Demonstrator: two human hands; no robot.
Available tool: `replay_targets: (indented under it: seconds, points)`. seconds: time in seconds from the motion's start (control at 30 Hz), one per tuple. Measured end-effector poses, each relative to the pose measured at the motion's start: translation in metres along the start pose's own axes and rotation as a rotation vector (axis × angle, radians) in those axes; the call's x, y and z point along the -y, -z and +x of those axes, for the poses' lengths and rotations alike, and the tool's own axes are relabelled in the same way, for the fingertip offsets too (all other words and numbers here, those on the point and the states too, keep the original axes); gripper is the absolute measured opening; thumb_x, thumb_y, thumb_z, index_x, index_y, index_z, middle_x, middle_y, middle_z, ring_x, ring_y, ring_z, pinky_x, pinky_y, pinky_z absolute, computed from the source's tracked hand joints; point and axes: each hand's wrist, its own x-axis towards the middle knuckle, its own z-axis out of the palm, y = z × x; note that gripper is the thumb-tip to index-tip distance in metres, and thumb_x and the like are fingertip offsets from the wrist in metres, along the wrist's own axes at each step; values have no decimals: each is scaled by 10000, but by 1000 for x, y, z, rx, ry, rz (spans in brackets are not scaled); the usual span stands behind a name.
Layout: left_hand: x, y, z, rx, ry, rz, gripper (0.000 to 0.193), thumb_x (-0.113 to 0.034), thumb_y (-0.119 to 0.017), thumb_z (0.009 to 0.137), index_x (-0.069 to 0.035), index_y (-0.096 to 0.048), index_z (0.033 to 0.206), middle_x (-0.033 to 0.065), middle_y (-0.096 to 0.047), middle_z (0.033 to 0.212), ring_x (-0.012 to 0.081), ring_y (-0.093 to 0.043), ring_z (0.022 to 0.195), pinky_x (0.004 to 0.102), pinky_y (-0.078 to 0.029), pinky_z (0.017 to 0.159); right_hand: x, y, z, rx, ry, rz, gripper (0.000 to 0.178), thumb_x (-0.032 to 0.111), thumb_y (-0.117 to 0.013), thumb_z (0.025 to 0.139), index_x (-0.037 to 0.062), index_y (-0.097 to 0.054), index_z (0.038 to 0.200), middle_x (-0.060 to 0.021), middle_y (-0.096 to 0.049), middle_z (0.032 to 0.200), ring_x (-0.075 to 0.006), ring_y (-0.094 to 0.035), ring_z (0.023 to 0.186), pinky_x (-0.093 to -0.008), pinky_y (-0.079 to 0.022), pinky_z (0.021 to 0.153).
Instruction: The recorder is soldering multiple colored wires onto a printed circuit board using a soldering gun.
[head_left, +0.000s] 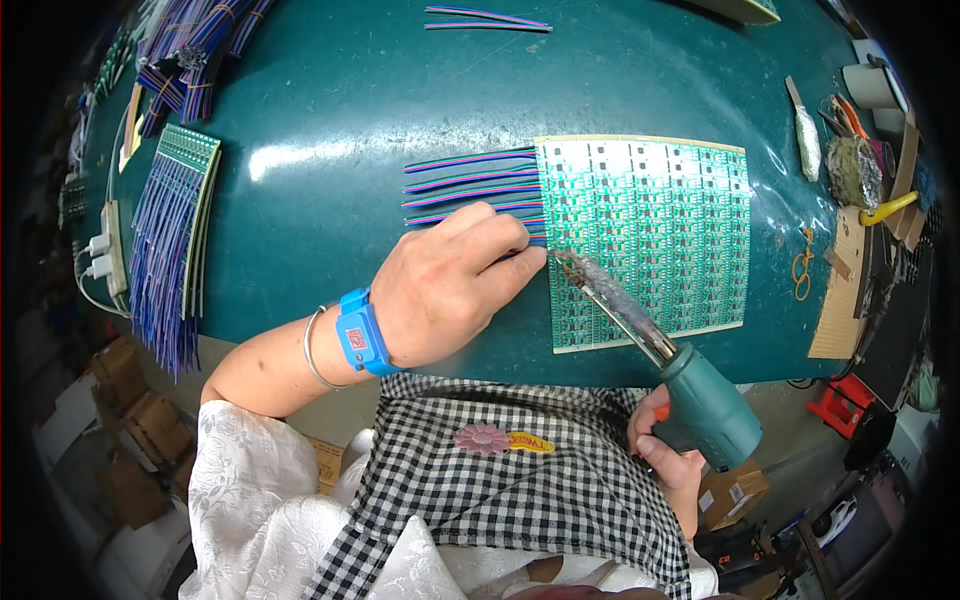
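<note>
A green circuit board panel (650,240) with many repeated small sections lies flat on the table. Several short multicoloured ribbon wires (470,180) stick out to the left from the upper part of its left edge. My left hand (455,275), with a blue wrist strap (362,332), is closed in a pinch at that edge, on the lowest visible ribbon wire; its fingers hide most of that wire. My right hand (665,455) grips a green soldering gun (705,405) from below. The gun's dark tip meets the board's left edge, just right of my left fingertips.
Finished-looking boards with hanging wires (175,230) are stacked at the left, near wire bundles (190,60) and a power strip (112,255). Two loose ribbon wires (488,20) lie at the far side. Scissors (802,265), a wrapped blade (805,135) and cardboard (838,310) sit at the right.
</note>
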Motion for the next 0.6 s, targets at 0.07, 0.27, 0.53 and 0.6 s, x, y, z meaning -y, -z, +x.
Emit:
replay_targets:
  seconds: [0.07,0.27,0.53,0.6]
  points:
    - [-1,0,0,3,1,5,332,71,-717,626,19,-701,954,92,-609,883,240,-595,696,353,-497,570,1,2,-1,29,-59,-7,495,34,-718,744,-50,-525,1192,-68,-554,722,-170,-533,604,-308,-451,581]
    - [-1,1,0,10,0,10,326,67,-718,630,21,-700,952,94,-610,880,240,-594,695,349,-497,570,13,5,-1,56,-81,66,506,-3,-704,755,-22,-560,1240,-35,-602,833,-142,-566,756,-295,-470,741]
    - [-1,0,-1,7,2,13,315,56,-714,639,24,-702,953,96,-611,879,239,-594,698,348,-500,573,17,0,-2,-19,-163,87,426,20,-695,757,-1,-573,1164,-46,-588,820,-158,-563,749,-293,-460,712]
    - [-1,0,0,10,2,11,317,56,-715,637,25,-703,953,97,-612,880,240,-595,699,349,-500,574,11,7,0,78,-121,-14,372,10,-689,752,7,-562,1103,-55,-581,824,-167,-557,745,-304,-465,711]
